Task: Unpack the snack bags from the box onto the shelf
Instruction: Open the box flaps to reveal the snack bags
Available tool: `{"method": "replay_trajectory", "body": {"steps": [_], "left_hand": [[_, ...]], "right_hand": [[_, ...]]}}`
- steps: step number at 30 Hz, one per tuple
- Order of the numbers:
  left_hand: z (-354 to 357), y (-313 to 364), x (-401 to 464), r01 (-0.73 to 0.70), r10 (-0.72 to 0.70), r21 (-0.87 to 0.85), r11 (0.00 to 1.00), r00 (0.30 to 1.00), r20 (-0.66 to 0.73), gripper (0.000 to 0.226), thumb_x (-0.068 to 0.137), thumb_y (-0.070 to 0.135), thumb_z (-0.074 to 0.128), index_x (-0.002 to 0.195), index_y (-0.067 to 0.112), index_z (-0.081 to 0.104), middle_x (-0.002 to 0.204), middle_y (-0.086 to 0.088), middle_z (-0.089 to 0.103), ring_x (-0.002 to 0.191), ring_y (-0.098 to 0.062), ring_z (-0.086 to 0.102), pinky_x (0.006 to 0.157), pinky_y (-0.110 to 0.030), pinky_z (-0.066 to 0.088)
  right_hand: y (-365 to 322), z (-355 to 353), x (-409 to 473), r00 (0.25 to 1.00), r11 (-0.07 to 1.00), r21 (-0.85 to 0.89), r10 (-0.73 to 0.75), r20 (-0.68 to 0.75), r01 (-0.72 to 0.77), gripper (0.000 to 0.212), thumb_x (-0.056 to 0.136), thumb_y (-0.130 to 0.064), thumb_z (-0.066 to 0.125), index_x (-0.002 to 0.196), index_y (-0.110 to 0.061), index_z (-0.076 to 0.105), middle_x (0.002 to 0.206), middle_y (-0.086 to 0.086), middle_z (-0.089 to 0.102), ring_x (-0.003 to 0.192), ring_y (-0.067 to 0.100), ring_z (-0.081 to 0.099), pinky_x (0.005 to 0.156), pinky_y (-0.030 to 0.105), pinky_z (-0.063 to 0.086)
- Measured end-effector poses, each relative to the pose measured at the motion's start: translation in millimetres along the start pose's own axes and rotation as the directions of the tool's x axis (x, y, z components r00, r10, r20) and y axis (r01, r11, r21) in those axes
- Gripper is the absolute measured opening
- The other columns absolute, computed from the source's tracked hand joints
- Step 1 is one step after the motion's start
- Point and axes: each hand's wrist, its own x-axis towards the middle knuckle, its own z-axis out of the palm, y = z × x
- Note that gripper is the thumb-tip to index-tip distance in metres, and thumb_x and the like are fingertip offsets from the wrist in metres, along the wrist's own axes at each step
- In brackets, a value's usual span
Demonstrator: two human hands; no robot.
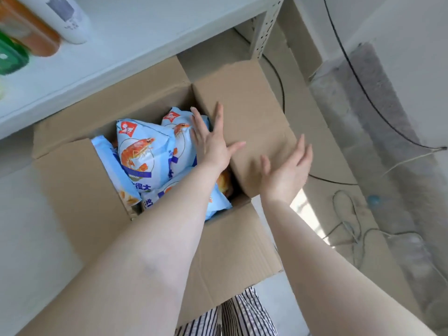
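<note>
Several blue snack bags [145,151] sit packed upright in the open cardboard box [80,190], none lifted yet. Directly under the left hand [211,139], whose fingers are spread and gripping nothing, lies one bag, likely about to be grasped. Beside it, the right hand [288,170], also spread and empty, hovers over the side flap [247,117], probably to keep it clear. Beyond both hands stands the white shelf [135,44].

The box [80,190] under the hands is showing plain brown. The snack bags [143,151] left of the left hand [211,144] are showing light blue with an orange shrimp picture and a red logo. The shelf [150,32] beyond the hands is looking white. The trousers [242,314] below both arms are showing dark and white stripes.
</note>
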Motion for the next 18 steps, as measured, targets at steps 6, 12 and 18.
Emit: {"method": "replay_trajectory", "body": {"steps": [6,12,18], "left_hand": [[14,-18,12,-0.066,0.067,0.008,0.998,0.997,-0.032,0.074,0.090,0.039,0.060,0.151,0.033,0.020,0.161,-0.015,0.000,0.147,-0.037,-0.008,0.118,-0.045,0.001],[29,-18,13,-0.055,0.050,-0.051,0.997,0.993,-0.106,0.079,0.081,0.013,0.056,0.150,0.034,0.024,0.161,-0.015,0.003,0.148,-0.034,-0.001,0.118,-0.041,0.002],[18,-12,11,-0.025,0.025,0.013,1.000,1.000,-0.006,0.080,0.086,0.013,0.055,0.153,0.032,0.015,0.160,-0.019,-0.001,0.147,-0.036,-0.003,0.119,-0.043,0.004]], "right_hand": [[17,52,-29,0.914,0.999,0.034,0.001,0.405,-0.016,0.054,0.102,-0.048,0.038,0.153,-0.038,0.025,0.164,0.003,0.016,0.151,0.022,0.003,0.122,0.042,0.003],[34,72,-32,0.905,0.962,0.255,-0.019,0.425,-0.100,0.043,0.102,-0.048,0.035,0.144,-0.041,0.042,0.157,-0.009,0.033,0.148,0.005,0.019,0.121,0.036,0.019],[28,66,-34,0.888,0.956,0.248,0.026,0.459,-0.157,0.041,0.102,-0.048,0.036,0.141,-0.042,0.047,0.146,-0.013,0.049,0.134,0.007,0.045,0.111,0.029,0.035]]}}
